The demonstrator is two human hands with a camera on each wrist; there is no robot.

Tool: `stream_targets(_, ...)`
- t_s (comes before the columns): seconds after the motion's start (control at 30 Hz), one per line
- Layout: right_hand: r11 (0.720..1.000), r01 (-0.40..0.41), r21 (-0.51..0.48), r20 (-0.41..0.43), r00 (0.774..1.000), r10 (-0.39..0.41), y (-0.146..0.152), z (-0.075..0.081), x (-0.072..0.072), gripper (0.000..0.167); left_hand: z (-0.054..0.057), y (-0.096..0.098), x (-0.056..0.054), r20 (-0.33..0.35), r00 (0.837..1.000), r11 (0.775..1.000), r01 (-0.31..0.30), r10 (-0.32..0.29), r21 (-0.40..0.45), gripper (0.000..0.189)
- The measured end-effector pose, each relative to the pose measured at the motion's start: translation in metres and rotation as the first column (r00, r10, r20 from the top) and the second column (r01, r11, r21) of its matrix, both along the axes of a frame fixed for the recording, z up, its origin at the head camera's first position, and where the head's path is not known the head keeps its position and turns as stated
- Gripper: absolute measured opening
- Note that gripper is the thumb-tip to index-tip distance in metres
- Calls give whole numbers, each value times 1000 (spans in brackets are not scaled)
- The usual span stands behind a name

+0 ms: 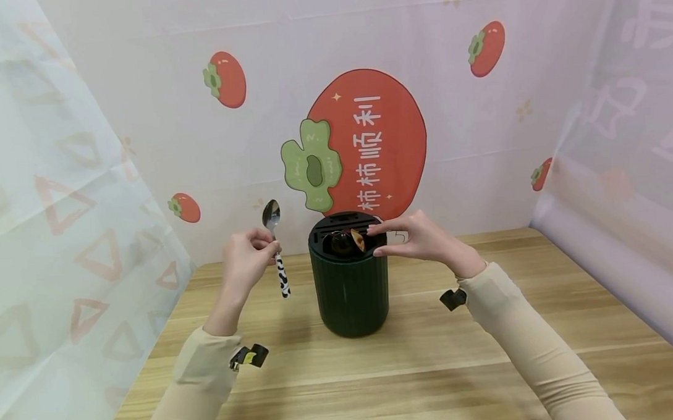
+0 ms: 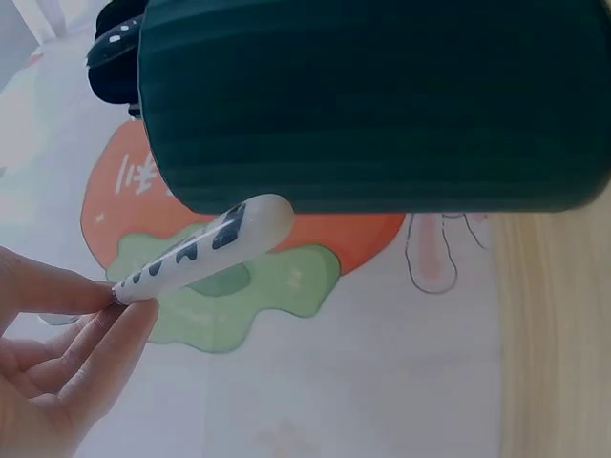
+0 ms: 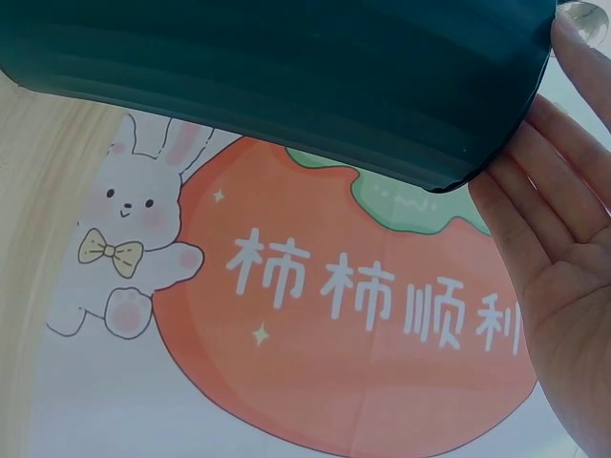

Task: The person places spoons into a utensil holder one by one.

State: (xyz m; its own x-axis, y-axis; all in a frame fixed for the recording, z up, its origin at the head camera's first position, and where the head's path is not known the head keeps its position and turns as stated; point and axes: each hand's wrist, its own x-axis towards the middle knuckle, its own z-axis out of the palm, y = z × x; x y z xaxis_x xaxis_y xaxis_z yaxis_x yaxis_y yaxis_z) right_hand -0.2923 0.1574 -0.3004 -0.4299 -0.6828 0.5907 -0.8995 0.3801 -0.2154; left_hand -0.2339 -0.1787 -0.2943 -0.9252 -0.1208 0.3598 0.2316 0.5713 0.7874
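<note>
A spoon (image 1: 282,275) with a metal bowl and a black-and-white spotted handle stands upright, bowl up, left of a dark green ribbed holder (image 1: 350,296). My left hand (image 1: 248,259) pinches it between thumb and fingers near the base of the handle; the handle's rounded end (image 2: 267,221) shows in the left wrist view. At the holder's black slotted top (image 1: 345,219), my right hand (image 1: 418,237) rests fingers and thumb along the right rim, fairly straight. Inside the opening are a tan, wooden-looking piece (image 1: 359,239) and dark shiny items whose kind I cannot tell.
The holder stands on a wood-grain table (image 1: 342,383). Behind it hangs a white cloth backdrop (image 1: 451,138) with persimmon prints, and cloth sides (image 1: 63,201) rise at left and right.
</note>
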Motion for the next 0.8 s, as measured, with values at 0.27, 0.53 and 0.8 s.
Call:
stream_targets(0.27,1000,7,5,-1,1000,-7,0,0,0,41,12,14,5,-49,999,999,22,-20,36,10)
stream_targets(0.53,1000,5,1,10,1000,-5,1,-1,0,41,21,25,6,-90,995,998,49,-44,50,10)
stream_targets(0.8,1000,3,-4,18,1000,-2,0,0,1,41,28,31,7,-146,988,997,56,-47,52,9)
